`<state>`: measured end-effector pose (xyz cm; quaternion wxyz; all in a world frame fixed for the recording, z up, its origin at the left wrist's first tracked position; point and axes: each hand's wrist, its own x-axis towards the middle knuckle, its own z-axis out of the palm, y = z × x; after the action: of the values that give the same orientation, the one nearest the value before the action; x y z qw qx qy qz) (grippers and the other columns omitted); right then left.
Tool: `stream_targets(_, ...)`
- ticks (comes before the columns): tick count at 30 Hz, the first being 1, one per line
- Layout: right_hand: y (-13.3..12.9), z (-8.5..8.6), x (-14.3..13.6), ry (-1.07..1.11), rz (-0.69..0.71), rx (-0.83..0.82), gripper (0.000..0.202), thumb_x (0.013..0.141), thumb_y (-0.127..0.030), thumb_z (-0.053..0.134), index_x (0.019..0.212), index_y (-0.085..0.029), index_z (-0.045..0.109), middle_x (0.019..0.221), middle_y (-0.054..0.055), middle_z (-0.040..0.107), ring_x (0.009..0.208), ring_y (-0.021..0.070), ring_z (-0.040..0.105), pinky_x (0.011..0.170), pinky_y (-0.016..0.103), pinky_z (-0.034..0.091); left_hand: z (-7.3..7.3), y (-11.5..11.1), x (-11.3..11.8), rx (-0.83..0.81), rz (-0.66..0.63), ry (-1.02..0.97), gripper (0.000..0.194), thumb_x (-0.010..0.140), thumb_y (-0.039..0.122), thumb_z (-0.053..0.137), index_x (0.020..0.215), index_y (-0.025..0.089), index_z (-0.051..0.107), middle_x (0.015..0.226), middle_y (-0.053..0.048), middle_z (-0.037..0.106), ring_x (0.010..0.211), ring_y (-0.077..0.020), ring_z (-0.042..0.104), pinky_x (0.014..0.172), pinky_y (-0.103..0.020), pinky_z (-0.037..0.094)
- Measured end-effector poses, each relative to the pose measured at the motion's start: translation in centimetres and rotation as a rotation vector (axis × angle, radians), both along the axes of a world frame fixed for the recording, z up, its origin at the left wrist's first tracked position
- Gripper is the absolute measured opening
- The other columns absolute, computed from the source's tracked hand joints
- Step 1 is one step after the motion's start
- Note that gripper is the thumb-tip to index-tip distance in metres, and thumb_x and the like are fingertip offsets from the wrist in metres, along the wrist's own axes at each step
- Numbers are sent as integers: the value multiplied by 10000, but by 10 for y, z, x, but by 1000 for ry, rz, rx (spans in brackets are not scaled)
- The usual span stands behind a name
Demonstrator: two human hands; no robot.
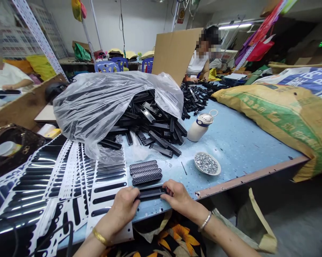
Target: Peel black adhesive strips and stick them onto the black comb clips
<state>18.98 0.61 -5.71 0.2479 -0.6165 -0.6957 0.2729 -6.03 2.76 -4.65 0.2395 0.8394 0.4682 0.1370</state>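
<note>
Left hand [126, 204] and right hand [177, 194], fingers closed, pinch opposite ends of a black plastic strip [151, 193]; seemingly an aligning step; next calls for steady, even pressure.

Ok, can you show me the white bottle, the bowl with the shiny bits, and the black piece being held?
White bottle [196, 131]: head view, on its body.
Bowl [219, 170]: head view, on its rim.
Black piece [151, 193]: head view, on its middle.
</note>
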Motion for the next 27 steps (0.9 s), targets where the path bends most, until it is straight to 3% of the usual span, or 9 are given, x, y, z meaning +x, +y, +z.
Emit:
stream_targets(2, -1, 3, 1, 35, -13, -53, 26, 739, -193, 671, 755, -185, 689, 621, -1, 623, 554, 149, 555, 516, 235, 426, 3, 2, -2, -128, 47, -89, 78, 764, 183, 568, 787, 195, 642, 639, -8, 640, 600, -170, 601, 594, -261, 442)
stream_targets(5, 4, 4, 3, 82, -40, -111, 178, 822, -250, 598, 691, -173, 691, 538, 2, 608, 504, 149, 556, 464, 230, 399, 4, 4, -3, -220, 134, -209, 160, 824, 284, 528, 811, 181, 650, 544, 16, 593, 496, -141, 552, 528, -238, 411)
stream_targets(9, 6, 6, 8, 121, -52, -125, 210, 861, -280, 562, 830, -154, 726, 596, 19, 651, 544, 161, 605, 499, 236, 455, 0, 0, -4, -185, 138, -255, 229, 814, 332, 575, 919, 155, 677, 621, -13, 635, 530, -150, 570, 545, -247, 443)
stream_targets(12, -4, 5, 12, 127, -48, -114, 269, 787, -260, 663, 1020, -135, 710, 691, 28, 686, 576, 164, 629, 522, 237, 499, -10, -7, -8, -96, 116, -218, 302, 710, 248, 678, 1001, 172, 659, 730, -25, 666, 607, -172, 598, 600, -268, 489)
stream_targets(14, -9, 2, 11, 104, -47, -83, 304, 724, -227, 714, 1016, -144, 705, 723, 27, 683, 565, 158, 614, 528, 245, 505, -18, -9, -9, 8, 89, -182, 214, 711, 169, 634, 924, 193, 646, 751, -31, 668, 659, -188, 614, 652, -289, 505)
stream_targets(17, -6, -7, 8, 45, -60, 9, 135, 771, -221, 658, 889, -170, 702, 734, 41, 662, 629, 178, 608, 626, 291, 518, -27, -3, -7, 115, 79, -170, 172, 750, 114, 531, 865, 202, 625, 757, -49, 672, 682, -199, 631, 674, -305, 513)
stream_targets(20, 5, -17, 6, 4, -76, 90, 170, 782, -198, 617, 933, -175, 693, 787, 63, 676, 684, 197, 616, 706, 329, 524, -27, 5, -4, 165, 134, -187, 144, 752, 145, 534, 862, 198, 609, 742, -54, 664, 667, -207, 633, 661, -321, 519)
stream_targets(24, 15, -24, 14, -21, -77, 138, 331, 759, -142, 565, 1070, -156, 679, 763, 54, 689, 606, 180, 623, 640, 305, 542, -23, 8, -5, 119, 241, -234, 72, 715, 204, 595, 761, 216, 542, 671, -4, 609, 597, -179, 602, 610, -302, 512)
stream_targets(27, 21, -26, 21, -49, -82, 195, 322, 818, -142, 483, 1064, -148, 691, 796, 83, 702, 695, 208, 662, 684, 325, 551, -26, 9, -8, 0, 304, -359, 313, 690, 170, 578, 1000, 212, 585, 733, 14, 645, 560, -144, 615, 570, -267, 522)
